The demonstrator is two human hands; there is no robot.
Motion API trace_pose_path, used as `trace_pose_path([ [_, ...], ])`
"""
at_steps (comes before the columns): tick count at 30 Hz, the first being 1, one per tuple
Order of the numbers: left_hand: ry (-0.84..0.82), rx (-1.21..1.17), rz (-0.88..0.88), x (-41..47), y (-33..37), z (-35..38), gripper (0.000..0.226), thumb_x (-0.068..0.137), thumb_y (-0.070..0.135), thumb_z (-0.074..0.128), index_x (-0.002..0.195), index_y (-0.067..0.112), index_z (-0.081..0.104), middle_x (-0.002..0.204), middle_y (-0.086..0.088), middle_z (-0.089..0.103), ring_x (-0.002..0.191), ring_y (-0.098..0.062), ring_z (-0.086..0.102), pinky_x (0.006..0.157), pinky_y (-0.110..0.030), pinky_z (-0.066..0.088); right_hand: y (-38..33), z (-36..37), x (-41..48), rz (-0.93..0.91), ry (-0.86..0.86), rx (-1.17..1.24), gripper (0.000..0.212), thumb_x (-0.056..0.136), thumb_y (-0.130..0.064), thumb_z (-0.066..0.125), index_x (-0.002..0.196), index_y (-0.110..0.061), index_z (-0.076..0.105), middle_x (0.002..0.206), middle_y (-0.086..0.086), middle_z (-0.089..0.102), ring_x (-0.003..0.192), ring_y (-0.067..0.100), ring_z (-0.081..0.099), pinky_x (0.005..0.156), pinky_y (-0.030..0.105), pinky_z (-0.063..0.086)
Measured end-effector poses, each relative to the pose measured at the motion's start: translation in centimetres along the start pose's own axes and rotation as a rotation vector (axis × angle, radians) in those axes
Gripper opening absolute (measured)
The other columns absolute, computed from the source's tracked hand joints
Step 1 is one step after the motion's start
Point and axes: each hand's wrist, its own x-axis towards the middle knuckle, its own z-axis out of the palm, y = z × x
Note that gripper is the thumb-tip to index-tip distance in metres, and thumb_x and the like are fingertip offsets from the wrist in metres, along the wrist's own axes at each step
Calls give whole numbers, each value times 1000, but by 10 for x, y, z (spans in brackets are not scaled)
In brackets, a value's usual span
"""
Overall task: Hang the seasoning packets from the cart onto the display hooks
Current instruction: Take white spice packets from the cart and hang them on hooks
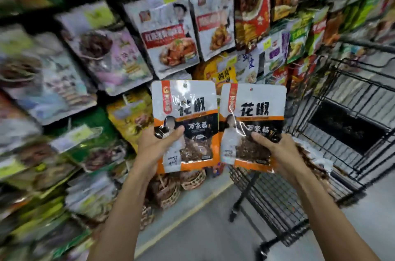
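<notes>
I have one seasoning packet in each hand, both held upright in front of the display wall [89, 51]. My left hand [158, 145] grips the left packet [186, 124] at its lower left corner, thumb across the front and the other fingers hidden behind it. My right hand [277, 154] pinches the right packet [253, 124] at its lower right corner the same way, thumb lying on the front face. The two packets stand side by side, their inner edges touching or slightly overlapping; I cannot tell which.

I judge this as the carry step: the packets are out of the cart and not yet hung. Each has a small punched hole near the middle of its top edge, and that hole has to go over a hook. The hooks themselves are hidden behind the rows of hanging bags, and much of the wall is blurred, so I cannot pick out a free hook. The next move calls for finding the row that matches this packet, then lifting one packet so its hole lines up with the hook tip and sliding it back. Doing one packet at a time looks safer, since each hand holds only a bottom corner and the top can flop.

The wire cart [320, 175] stands at my right, just beside the right hand. More packets with similar dark contents seem to lie along its near rim behind my right wrist; the deeper part of the basket looks dark, and I cannot tell what it holds. Low against the wall's bottom edge sit what look like woven baskets [192, 179], contents unclear.
</notes>
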Motion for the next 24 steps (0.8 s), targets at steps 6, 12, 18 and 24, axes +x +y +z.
trace_pose_path([
  [6,252,38,31,-53,40,-126,25,66,34,79,77,15,66,66,14,69,68,-2,67,62,-19,53,-32,116,-26,-106,-290,-68,43,55,-39,83,95,-25,76,94,-4,77,88,11,73,73,27,58],
  [12,463,30,77,-115,64,-251,59,59,48,77,108,17,64,90,7,71,95,-12,67,80,-29,56,-48,249,-64,-149,-517,-107,32,53,-49,82,83,-52,71,89,-19,75,82,-3,69,75,26,47],
  [18,592,44,77,-171,69,-377,41,62,48,82,66,17,55,61,-11,50,65,-25,55,68,-46,45,-36,375,-112,-146,-661,-128,37,52,-53,82,87,-41,75,92,-10,76,85,5,71,74,29,49],
  [24,609,-2,81,-176,50,-479,55,81,23,72,113,-16,50,81,-22,58,89,-36,59,78,-39,56,-21,467,-143,-130,-683,-157,35,58,-40,81,88,-25,73,86,-13,76,79,-1,70,57,13,52],
])
